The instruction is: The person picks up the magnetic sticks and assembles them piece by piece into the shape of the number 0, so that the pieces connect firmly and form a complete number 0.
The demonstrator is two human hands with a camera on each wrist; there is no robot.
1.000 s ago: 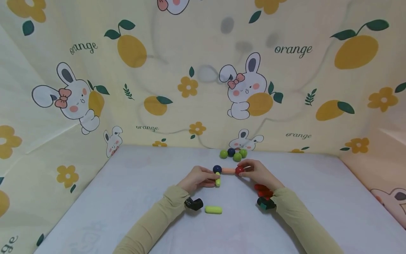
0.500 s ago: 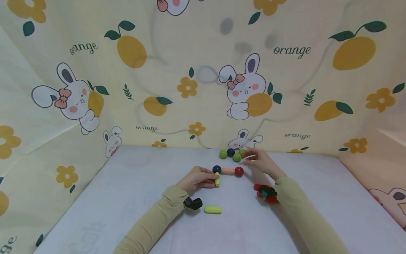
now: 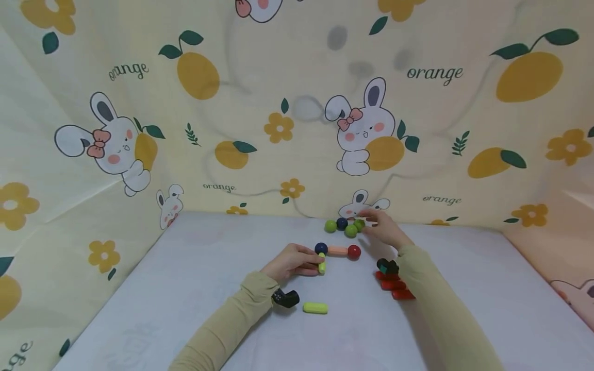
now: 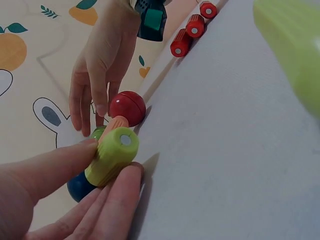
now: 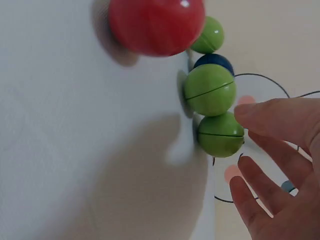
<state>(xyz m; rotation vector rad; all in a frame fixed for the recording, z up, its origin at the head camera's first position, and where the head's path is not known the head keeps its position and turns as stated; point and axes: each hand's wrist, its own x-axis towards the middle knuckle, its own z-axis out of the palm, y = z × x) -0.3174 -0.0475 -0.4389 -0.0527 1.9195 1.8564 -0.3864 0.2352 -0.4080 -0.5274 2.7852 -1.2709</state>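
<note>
My left hand (image 3: 293,262) pinches a yellow-green stick (image 4: 112,157) between thumb and fingers. One end of that stick meets a dark blue ball (image 3: 321,249); a peach stick (image 3: 337,251) runs from this ball to a red ball (image 3: 354,252). At the back, my right hand (image 3: 384,228) is beside the rightmost green ball (image 5: 221,135), fingers spread and lightly bent, with nothing between them. The thumb tip lies at that ball's edge in the right wrist view; whether it touches, I cannot tell.
More green balls (image 3: 330,226) and another dark blue ball (image 3: 342,223) sit by the back wall. Several red sticks (image 3: 391,285) lie below my right wrist. A loose yellow-green stick (image 3: 315,308) lies nearer the front, right of my left wrist's black camera (image 3: 285,299).
My right hand has let go of the red ball and moved back to the green balls. The left hand has kept its grip on the yellow-green stick, barely moving.
</note>
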